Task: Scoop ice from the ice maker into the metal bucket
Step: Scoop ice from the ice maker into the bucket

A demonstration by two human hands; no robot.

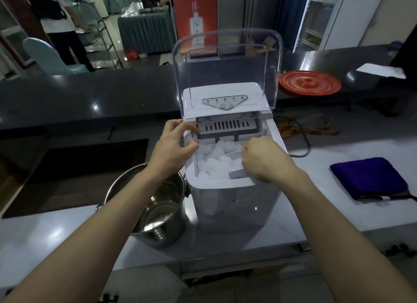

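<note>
Item 1. Surface [45, 235]: pale and glossy, it carries items 2 to 8.

Item 2. Metal bucket [155, 210]: steel with side lugs, upright and open. It stands near the front edge of the surface, just beside the left wall of the ice maker. Something pale shows at its bottom; whether it is ice or a reflection cannot be told.

Item 3. Left hand [173, 142]: fingers and thumb curled, gripping the left rim of the ice maker's opening, with the forearm passing over the bucket.

Item 4. Ice maker [234, 190]: white body, standing at the middle of the surface.
- Lid [225, 66]: clear, raised upright at the back.
- Control panel [225, 101]: grey, behind the opening.

Item 5. Ice [214, 163]: white lumps heaped in the open compartment.

Item 6. Scoop [233, 156]: translucent, its bowl lying among the ice at the right side of the compartment.

Item 7. Right hand [264, 160]: clenched round the scoop's handle, at the front right corner of the opening.

Item 8. Purple cloth [370, 178]: folded and flat, toward the right edge of the surface, well apart from the ice maker.

Item 9. Red disc [310, 82]: round and ridged, lying on the dark counter [90, 95] behind the surface.
</note>
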